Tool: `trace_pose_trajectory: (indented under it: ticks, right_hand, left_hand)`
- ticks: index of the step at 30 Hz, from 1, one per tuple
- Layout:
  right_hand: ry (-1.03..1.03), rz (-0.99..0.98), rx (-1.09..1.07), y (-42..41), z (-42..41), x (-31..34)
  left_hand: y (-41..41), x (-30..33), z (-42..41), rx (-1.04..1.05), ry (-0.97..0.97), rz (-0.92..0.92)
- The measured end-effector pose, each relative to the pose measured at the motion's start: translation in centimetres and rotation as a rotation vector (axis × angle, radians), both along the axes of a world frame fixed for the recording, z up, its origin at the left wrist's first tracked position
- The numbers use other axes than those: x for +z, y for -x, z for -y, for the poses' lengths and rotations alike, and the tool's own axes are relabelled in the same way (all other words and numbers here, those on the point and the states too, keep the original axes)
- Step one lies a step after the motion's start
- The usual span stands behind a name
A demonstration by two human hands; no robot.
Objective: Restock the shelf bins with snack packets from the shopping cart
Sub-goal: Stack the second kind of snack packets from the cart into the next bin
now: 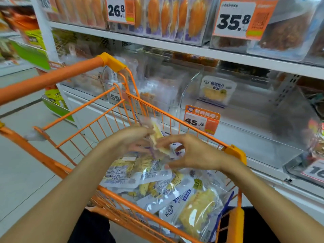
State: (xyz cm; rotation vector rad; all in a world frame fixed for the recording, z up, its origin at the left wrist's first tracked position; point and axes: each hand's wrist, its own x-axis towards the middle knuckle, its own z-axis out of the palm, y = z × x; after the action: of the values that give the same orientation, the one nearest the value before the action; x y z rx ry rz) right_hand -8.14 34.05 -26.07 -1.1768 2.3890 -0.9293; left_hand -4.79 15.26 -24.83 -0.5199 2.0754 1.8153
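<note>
Hands, left (135, 139) and right (189, 151), motion-blurred, fingers apparently pinching one snack packet (157, 135) over cart (235, 151).

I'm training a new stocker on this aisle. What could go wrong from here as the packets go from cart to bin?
1. Both hands, left hand and right hand, meet on one blurred packet; a loose hold might drop it back into the cart.
2. The clear bin behind the 45.8 tag holds one standing packet; careless loading may topple it.
</note>
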Motion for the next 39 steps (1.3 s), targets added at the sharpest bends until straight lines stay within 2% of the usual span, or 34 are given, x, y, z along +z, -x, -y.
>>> trace_pose_trajectory:
  ticks: [2,4,5,8,9,14,17,20,23,25,31,33,39]
  right_hand:
    - [-0.033,-0.043,-0.039,0.3,0.0,0.0]
    - [-0.059,-0.209,-0.129,0.3,0.4,-0.1]
    - [-0.099,-0.239,-0.102,0.1,0.8,-0.3]
    - [-0.279,-0.119,0.141,-0.9,2.0,-1.6]
    - [-0.343,-0.14,0.198,-1.1,2.3,-2.1]
    - [-0.444,-0.285,0.195,-0.1,2.6,-1.6]
    - [-0.473,-0.172,0.235,0.6,0.8,-0.1]
    - [-0.244,-0.043,0.107,0.9,-1.1,1.5]
    - [0.049,-0.228,-0.21,1.7,-1.8,2.5]
    - [0.149,-0.187,-0.364,2.0,-2.2,3.1]
    - [0.34,0.501,-0.651,2.5,-2.7,3.4]
    - [0.406,0.616,-0.707,2.4,-2.6,3.7]
    - [0.443,0.486,-0.633,1.4,-2.1,3.1]
  left_hand:
    - [0.0,0.1,1.3,0.069,0.057,-0.004]
    - [-0.2,0.5,2.7,0.086,0.097,0.007]
    - [-0.3,0.6,3.3,0.08,0.101,0.011]
    - [-0.8,1.3,4.6,0.118,0.105,-0.045]
    - [-0.8,1.5,5.1,0.141,0.1,-0.074]
    - [-1.3,1.3,7.1,0.22,0.119,-0.097]
    - [-1.3,1.1,6.6,0.275,0.129,-0.089]
    - [-1.1,1.4,6.5,0.319,0.074,-0.115]
    - [-0.9,1.4,6.6,0.361,0.03,-0.14]
    - [-0.8,1.4,6.2,0.373,0.017,-0.162]
    - [-0.8,1.4,4.2,0.383,-0.226,-0.174]
    - [-0.7,1.3,3.4,0.373,-0.362,-0.169]
    - [-0.4,1.2,0.6,0.246,-0.723,-0.21]
